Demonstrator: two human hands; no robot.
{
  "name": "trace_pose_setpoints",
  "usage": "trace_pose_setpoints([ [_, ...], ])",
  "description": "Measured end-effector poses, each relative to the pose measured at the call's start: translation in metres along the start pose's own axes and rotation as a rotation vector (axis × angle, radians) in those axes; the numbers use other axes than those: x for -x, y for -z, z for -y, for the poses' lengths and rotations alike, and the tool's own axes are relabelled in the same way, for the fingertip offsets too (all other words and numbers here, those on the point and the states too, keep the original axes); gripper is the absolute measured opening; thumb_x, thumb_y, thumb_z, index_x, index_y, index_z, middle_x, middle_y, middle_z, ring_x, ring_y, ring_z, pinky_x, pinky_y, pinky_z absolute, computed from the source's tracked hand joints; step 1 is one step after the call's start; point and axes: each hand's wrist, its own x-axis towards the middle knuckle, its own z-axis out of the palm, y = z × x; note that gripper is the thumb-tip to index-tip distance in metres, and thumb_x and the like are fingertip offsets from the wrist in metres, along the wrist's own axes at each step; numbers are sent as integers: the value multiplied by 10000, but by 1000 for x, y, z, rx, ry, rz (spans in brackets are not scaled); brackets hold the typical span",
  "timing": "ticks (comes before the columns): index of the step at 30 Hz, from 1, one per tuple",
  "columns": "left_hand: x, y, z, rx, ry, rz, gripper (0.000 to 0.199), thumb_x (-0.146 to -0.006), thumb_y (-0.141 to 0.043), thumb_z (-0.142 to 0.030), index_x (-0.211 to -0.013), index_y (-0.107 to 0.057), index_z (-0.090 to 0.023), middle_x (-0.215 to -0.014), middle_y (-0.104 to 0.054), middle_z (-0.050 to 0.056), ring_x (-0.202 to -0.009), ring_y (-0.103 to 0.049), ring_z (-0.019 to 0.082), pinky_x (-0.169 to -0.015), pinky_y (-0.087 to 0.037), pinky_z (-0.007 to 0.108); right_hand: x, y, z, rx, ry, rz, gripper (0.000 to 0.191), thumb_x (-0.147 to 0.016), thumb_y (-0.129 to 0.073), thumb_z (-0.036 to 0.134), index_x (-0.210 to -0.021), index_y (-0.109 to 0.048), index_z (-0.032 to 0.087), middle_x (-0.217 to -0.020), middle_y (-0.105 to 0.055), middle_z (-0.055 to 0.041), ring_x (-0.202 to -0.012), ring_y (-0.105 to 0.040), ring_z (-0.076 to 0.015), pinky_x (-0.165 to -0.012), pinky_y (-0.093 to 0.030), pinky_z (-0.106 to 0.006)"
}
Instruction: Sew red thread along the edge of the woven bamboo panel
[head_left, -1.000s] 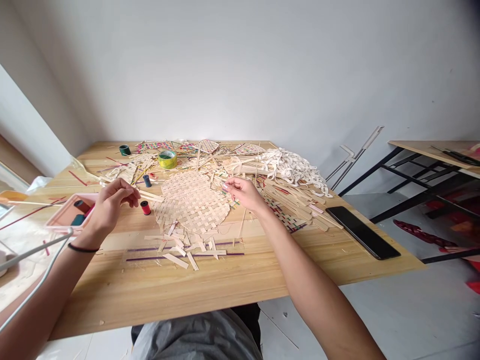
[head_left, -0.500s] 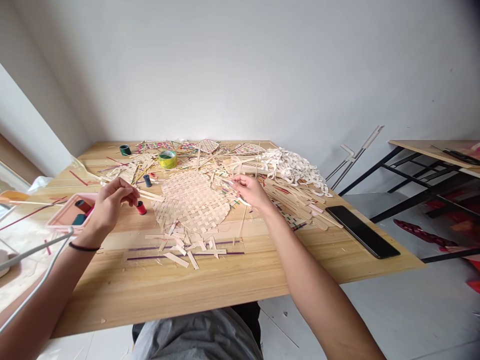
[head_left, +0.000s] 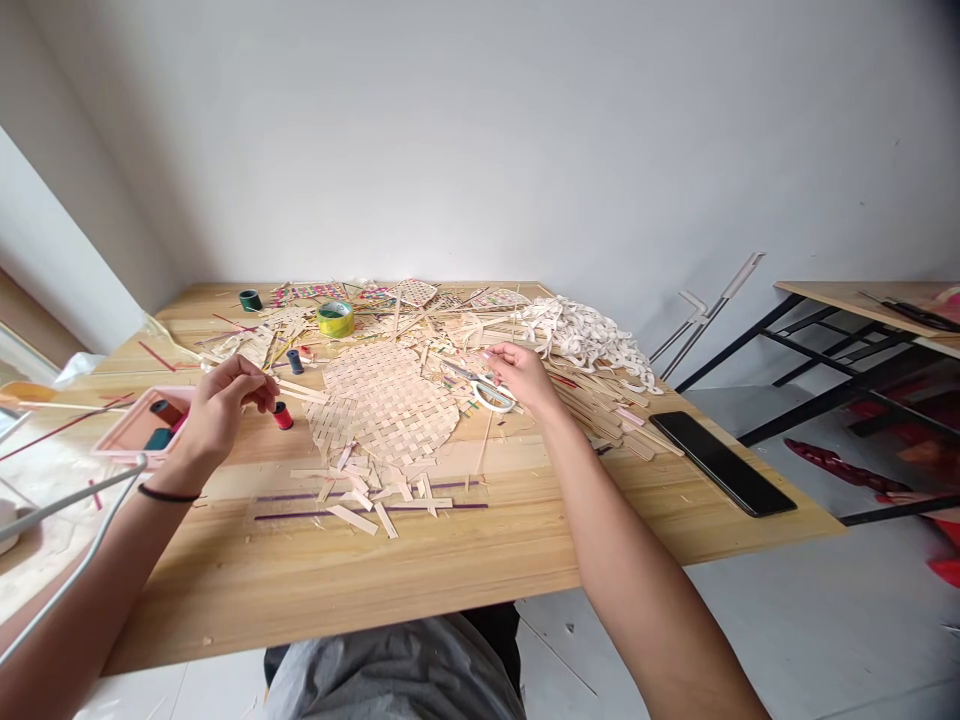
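Narrowed right hand apparently handles white-handled metal scissors between a round, pale woven-strip mat and the tabletop's right edge; left hand is curled, neither hold clear. Lifting calls for a firm pinch.

The left arm enters from 8 o'clock and points toward 1, wrist bent, so that the left hand droops toward 4 with its fingers curled. The right arm enters from 5 o'clock and points toward 11; the right hand aims its loosely bent fingers toward 10. The 2 hands are well apart.
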Motion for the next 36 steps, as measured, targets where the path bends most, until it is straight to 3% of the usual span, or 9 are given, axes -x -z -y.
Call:
trace_pose_setpoints([
  [12, 2, -2, -8, 2, 9, -17, 130, -778, -640, -220, -686, -552, -192, -685, -660, 17, -645, -594, 169, -630, -470, 325, -5, 15, -4, -15, -5, -125, 421, -697, -768, 552, -860, -664, 178, -761, -613, -13, -592, -472, -113, -539, -395, -247],
  [25, 0, 1, -3, 11, 11, -24, 127, -795, -646, -198, -698, -565, -188, -682, -662, 12, -631, -592, 164, -618, -459, 316, -13, 31, -19, -43, -28, -271, 457, -658, -774, 571, -851, -630, 182, -730, -571, 5, -588, -445, -116, -531, -362, -255],
  [29, -1, 0, -5, 15, 18, -37, 134, -785, -649, -199, -686, -560, -186, -685, -668, 12, -621, -600, 161, -620, -454, 313, -14, 37, -17, -92, -32, -272, 442, -642, -801, 547, -839, -622, 194, -705, -539, 19, -596, -445, -120, -543, -381, -261],
  [36, -3, 2, -3, 32, 27, -52, 140, -790, -643, -195, -699, -537, -193, -671, -684, 12, -619, -605, 167, -616, -447, 314, -7, 47, 2, -269, -62, -179, 503, -613, -843, 566, -857, -568, 222, -789, -570, -3, -699, -557, -152, -687, -523, -316],
])
